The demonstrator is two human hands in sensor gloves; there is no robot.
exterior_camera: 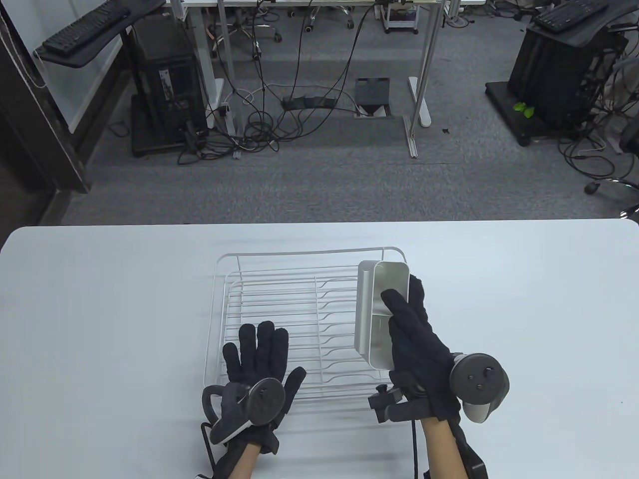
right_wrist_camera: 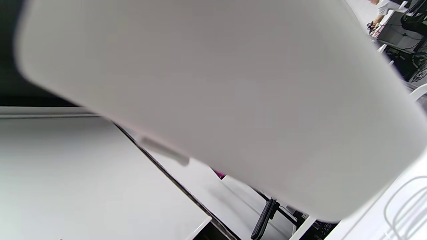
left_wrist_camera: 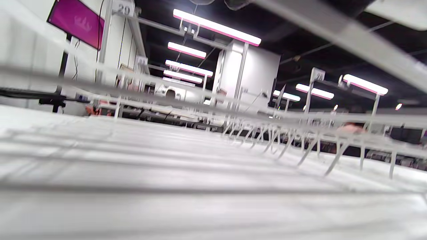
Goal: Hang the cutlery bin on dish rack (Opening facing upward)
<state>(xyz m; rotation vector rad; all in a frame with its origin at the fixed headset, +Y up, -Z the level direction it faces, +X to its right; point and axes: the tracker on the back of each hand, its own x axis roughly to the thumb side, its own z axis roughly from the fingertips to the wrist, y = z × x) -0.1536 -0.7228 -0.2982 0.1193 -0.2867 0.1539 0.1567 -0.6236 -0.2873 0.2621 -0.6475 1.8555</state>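
The table view is evenly and brightly lit with only faint shadows on the tabletop (exterior_camera: 100,309), while pink-fringed glare from ceiling strip lights (left_wrist_camera: 217,28) and heavily blurred near surfaces are seen in both wrist views.

Only one marking can be read: the number "29" on a small white sign (left_wrist_camera: 123,9), seen in the left wrist view. The sign sits at the top of a white post (left_wrist_camera: 106,40) just right of the magenta screen (left_wrist_camera: 77,22). That screen bears a pale emblem, too blurred to read.
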